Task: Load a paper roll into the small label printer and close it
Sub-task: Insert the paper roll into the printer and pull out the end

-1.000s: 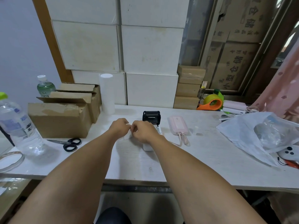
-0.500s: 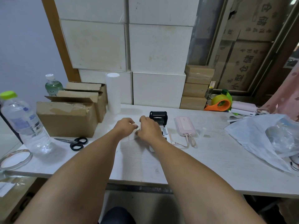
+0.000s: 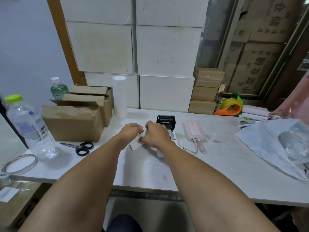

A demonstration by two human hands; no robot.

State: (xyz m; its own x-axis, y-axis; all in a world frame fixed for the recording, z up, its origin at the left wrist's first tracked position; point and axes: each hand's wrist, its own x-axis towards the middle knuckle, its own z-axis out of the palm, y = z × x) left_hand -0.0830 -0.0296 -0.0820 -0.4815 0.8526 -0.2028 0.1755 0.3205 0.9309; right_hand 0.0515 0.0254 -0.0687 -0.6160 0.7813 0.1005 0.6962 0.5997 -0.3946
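Both hands meet over the table: left hand and right hand pinch a small white paper roll between curled fingers, just before the black printer.

The hands hide most of the paper roll and the label printer's front.

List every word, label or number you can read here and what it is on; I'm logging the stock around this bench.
"小型仓储" in large characters on the lower brown carton at the right.
"仓储" partly cut off on the upper brown carton.
Smaller print on both cartons: too blurred to read.
Labels on the clear water bottle and green bottle: unreadable.
Pink power bank: marking too small to read.
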